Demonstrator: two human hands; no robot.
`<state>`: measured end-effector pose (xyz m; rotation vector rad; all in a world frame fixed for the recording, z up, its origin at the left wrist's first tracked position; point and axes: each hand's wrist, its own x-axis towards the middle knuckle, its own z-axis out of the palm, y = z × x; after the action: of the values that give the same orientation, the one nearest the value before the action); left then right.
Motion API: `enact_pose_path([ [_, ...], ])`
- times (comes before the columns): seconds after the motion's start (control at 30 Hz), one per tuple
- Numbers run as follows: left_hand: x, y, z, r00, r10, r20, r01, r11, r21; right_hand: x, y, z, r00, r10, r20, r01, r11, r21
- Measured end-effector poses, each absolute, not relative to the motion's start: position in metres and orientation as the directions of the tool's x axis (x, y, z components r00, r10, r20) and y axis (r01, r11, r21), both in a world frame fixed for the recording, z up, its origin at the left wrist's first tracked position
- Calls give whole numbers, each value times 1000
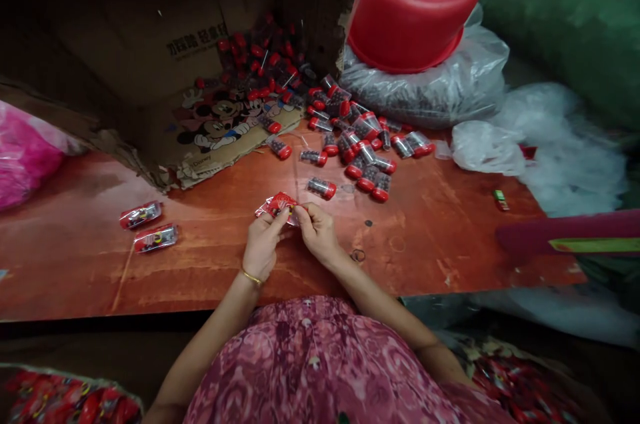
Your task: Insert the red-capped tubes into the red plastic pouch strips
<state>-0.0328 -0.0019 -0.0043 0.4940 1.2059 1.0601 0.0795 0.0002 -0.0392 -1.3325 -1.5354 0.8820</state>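
Note:
Both hands meet over the middle of the table, closed on a small flat red printed plastic packet [281, 201]. My left hand [264, 244] pinches it from the left, a gold bangle around that wrist. From the right, the fingertips of my right hand [317, 232] grip its edge. Just beyond lies a clear tube with a red cap and dark contents [321, 188]. Several similar tubes [360, 144] are heaped behind it. Two tubes in red printed wrappers [156, 238] lie apart on the left side of the table.
A large open cardboard box [200, 164] lies on the red-brown table [430, 237], tubes spilling from it. A red basin [415, 11] rests upside down on a filled plastic bag [425, 94] at back right. A pink bag [25, 151] stands at left; wrapped red items [70, 401] sit below.

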Motion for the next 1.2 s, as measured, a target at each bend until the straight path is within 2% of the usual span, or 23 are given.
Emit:
enact_pose_path([
  [0.13,-36,7,-4,-63,836,-544,-443,465,766,105,27,-27,-278,926,257,483,366,-795],
  [0.2,-40,10,-4,-52,820,-570,-436,495,752,128,54,-21,-430,855,290,634,515,-577],
  [0.27,-43,12,-2,-20,804,-594,-431,529,731,150,81,-16,-589,787,184,714,613,-340],
  [0.33,-44,13,0,15,792,-610,-431,556,711,167,98,-14,-727,685,41,667,719,-194],
  [0.4,-45,13,0,38,784,-619,-438,570,695,178,99,-14,-771,636,-27,635,765,-110],
  [0.5,-46,12,-1,47,790,-612,-455,562,690,185,80,-13,-719,694,-27,695,719,-23],
  [0.57,-47,12,-3,56,793,-607,-454,562,691,187,64,-14,-681,733,-11,733,681,-7],
  [0.73,-45,11,-6,60,789,-612,-424,575,700,179,46,-26,-655,755,44,749,655,-99],
  [0.87,-48,10,-5,51,793,-607,-448,561,696,168,43,-39,-515,855,58,836,517,-183],
  [0.97,-53,9,-4,49,793,-607,-470,554,687,166,31,-42,-393,913,109,817,401,-414],
  [1.1,-54,9,-3,70,798,-598,-455,559,693,164,2,-34,-199,970,138,523,224,-822],
  [1.2,-51,10,-4,90,800,-594,-428,569,702,157,-18,-24,-125,990,64,354,105,-930],
])
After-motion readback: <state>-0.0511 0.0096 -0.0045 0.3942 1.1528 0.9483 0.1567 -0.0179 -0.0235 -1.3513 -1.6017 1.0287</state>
